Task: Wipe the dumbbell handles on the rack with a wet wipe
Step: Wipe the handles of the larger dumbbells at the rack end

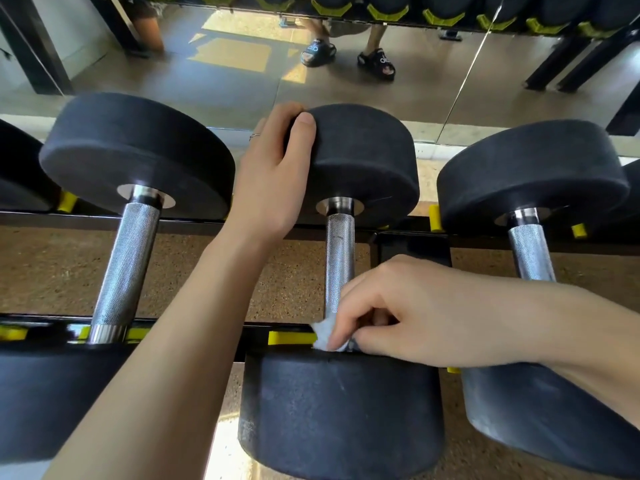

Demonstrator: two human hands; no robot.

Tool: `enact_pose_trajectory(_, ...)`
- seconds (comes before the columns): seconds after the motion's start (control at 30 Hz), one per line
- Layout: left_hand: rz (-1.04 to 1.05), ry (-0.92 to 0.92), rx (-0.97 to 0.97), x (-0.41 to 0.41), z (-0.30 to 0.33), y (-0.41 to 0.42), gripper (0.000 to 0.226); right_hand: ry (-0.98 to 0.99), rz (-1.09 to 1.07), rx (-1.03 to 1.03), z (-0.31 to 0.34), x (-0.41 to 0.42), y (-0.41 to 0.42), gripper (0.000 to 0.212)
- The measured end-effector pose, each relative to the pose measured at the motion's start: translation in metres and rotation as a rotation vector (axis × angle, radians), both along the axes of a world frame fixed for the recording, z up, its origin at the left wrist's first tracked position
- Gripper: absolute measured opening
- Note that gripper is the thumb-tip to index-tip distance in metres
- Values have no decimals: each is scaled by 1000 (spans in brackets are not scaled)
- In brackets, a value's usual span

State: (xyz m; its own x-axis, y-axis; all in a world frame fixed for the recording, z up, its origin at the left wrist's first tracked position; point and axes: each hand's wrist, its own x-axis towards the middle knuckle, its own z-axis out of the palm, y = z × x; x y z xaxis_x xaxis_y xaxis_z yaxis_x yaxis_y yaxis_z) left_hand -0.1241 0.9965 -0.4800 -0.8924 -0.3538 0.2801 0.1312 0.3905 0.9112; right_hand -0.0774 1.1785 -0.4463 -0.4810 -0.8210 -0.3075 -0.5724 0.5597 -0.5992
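Three black dumbbells with knurled steel handles lie across the rack. On the middle dumbbell (pixel 363 161), my left hand (pixel 273 174) grips the far head, thumb over its top edge. My right hand (pixel 391 313) pinches a crumpled white wet wipe (pixel 325 336) against the near end of the middle handle (pixel 339 254), just above the near head. The left handle (pixel 128 258) and the right handle (pixel 530 251) are untouched; my right forearm covers the lower part of the right handle.
The black rack rails (pixel 194 223) carry yellow saddles (pixel 291 337). A wall mirror (pixel 346 81) behind the rack reflects the floor, a person's sandalled feet and another row of dumbbells. Speckled brown floor shows between the rails.
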Motion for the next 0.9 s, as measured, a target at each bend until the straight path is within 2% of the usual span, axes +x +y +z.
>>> enact_pose_trajectory(0.13,0,-1,0,0,0,1,27,-11,-49,197,0,-1,18,28)
enact_pose_trajectory(0.23,1,-5,11,-1,0,2,25,-135,-127,280,-10,-4,24,31)
enact_pose_trajectory(0.37,11,1,20,-2,0,3,23,-285,-216,219,-18,-1,20,25)
enact_pose_trajectory(0.6,5,-3,10,-2,0,2,23,-283,-280,75,-3,5,26,21)
enact_pose_trajectory(0.67,8,1,3,-2,-1,2,24,-299,-268,-38,6,6,24,17)
enact_pose_trajectory(0.73,14,4,2,-2,-1,2,23,-201,-300,-204,8,1,17,16)
enact_pose_trajectory(0.77,14,1,-1,-2,0,1,22,-48,-303,-258,6,-3,13,17)
enact_pose_trajectory(0.83,1,-3,-3,-3,0,1,22,289,-242,-284,-3,-8,2,20)
enact_pose_trajectory(0.9,-1,4,-7,-2,-1,0,22,399,-149,-255,-15,-10,-3,19)
